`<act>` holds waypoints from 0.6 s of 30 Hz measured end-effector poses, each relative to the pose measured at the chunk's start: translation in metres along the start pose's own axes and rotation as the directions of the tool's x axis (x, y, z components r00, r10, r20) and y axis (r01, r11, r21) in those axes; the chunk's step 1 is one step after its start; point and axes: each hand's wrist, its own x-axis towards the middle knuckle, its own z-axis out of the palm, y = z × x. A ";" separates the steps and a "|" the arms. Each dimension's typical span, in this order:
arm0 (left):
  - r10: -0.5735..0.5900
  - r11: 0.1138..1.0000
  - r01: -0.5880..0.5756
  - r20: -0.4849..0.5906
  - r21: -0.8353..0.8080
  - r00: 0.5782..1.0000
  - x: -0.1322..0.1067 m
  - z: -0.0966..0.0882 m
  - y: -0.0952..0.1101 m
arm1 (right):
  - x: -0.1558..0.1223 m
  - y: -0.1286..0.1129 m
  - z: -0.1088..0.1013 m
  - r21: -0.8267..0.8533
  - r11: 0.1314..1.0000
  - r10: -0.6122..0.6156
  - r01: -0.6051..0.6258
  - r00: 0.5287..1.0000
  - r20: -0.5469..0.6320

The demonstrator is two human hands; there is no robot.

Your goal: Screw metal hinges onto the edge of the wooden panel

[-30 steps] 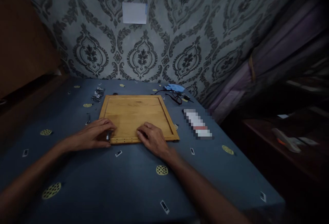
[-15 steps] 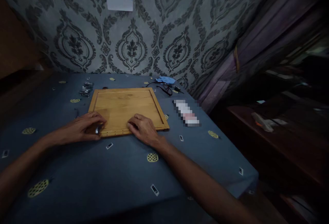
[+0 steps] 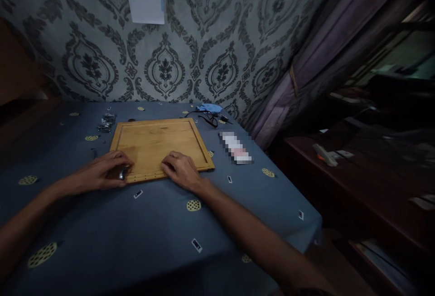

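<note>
**Item:** framed wooden panel [image 3: 159, 144], lying flat on the bench [image 3: 142, 237], centre-left of the frame. A row of small holes runs along its near rail.

**Left hand** [image 3: 102, 173]: at the panel's near left corner, fingers curled, pinching a small metal part [image 3: 121, 174] against the rail. What kind of part it is cannot be told.

**Right hand** [image 3: 181, 171]: palm down, fingers loosely spread on the near rail, holding nothing.

**Handling, as a judgement:** the flat hand is best pressed straight down so the panel does not skate on the cloth. The metal part seats best square to the corner, with the fingertips clear of the holes.

**Edges:**
- The bench drops off at the lower right of the frame, where the cloth hangs over.
- The patterned wall [image 3: 220, 37] closes the far side.
- A dark sideboard [image 3: 340, 182] stands well apart at the right.

**Open room:** bare cloth across the lower centre, and more at the left of the frame.

**Obstructions:**
- A heap of metal hardware [image 3: 104, 123] lies just beyond the far left corner.
- A blue rag [image 3: 205, 107] and a black cord [image 3: 208, 119] lie near the far right corner.
- A blurred packet [image 3: 236, 148] lies to the right of the panel.
</note>
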 end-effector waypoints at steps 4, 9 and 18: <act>-0.003 1.000 0.004 -0.016 0.012 1.000 -0.001 0.000 0.001 | 0.000 -0.002 -0.001 -0.021 1.000 0.000 0.000 1.000 -0.002; -0.019 1.000 0.019 0.018 0.008 1.000 -0.001 -0.005 0.009 | 0.002 -0.003 0.000 -0.041 0.999 -0.007 0.006 1.000 -0.019; -0.033 0.999 0.033 0.057 -0.007 0.998 0.003 -0.009 0.020 | 0.001 0.005 0.004 0.004 0.999 -0.037 0.037 0.999 -0.035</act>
